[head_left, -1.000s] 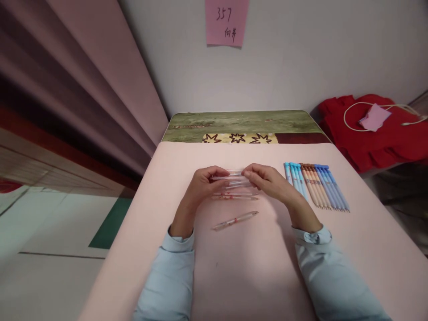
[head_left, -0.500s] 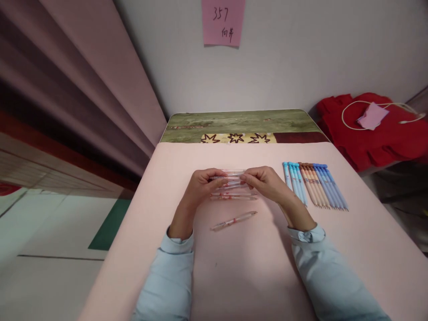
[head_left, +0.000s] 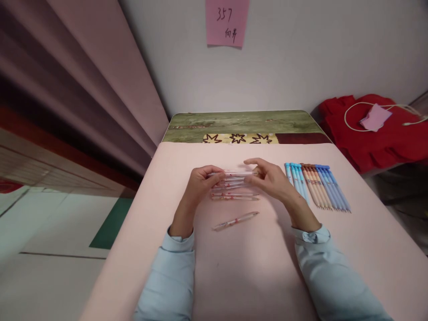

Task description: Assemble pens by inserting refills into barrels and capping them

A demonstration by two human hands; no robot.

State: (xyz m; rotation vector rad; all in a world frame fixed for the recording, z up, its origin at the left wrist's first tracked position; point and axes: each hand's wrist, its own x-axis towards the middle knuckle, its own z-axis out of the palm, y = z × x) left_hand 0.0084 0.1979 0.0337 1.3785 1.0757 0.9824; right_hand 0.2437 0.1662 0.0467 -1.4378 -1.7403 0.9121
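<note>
My left hand (head_left: pixel 204 183) pinches the left end of a clear pen (head_left: pixel 236 174) with small reddish marks, between thumb and fingers. At the pen's right end is my right hand (head_left: pixel 269 178), its index finger lifted and apart from the thumb; its curled fingers are partly hidden. Several similar clear pens lie side by side just below, partly covered by the hands, and the nearest of these pens (head_left: pixel 235 196) shows red patterns. Closer to me, a single clear pen (head_left: pixel 236 220) lies at a slant on the pink tabletop cover (head_left: pixel 240 276).
Right of my right hand lies a row of pens in light blue (head_left: pixel 297 178), brown-and-cream (head_left: pixel 316 189) and darker blue (head_left: pixel 334 189). Beyond the table's right edge, a red cloth (head_left: pixel 397 142) carries a white cable and pink paper slips (head_left: pixel 376 117). A wall stands behind.
My right hand has loosened its pinch and shifted slightly right, the index finger lifting from the thumb. My left hand keeps its hold on the pen. The view has shifted a little.
</note>
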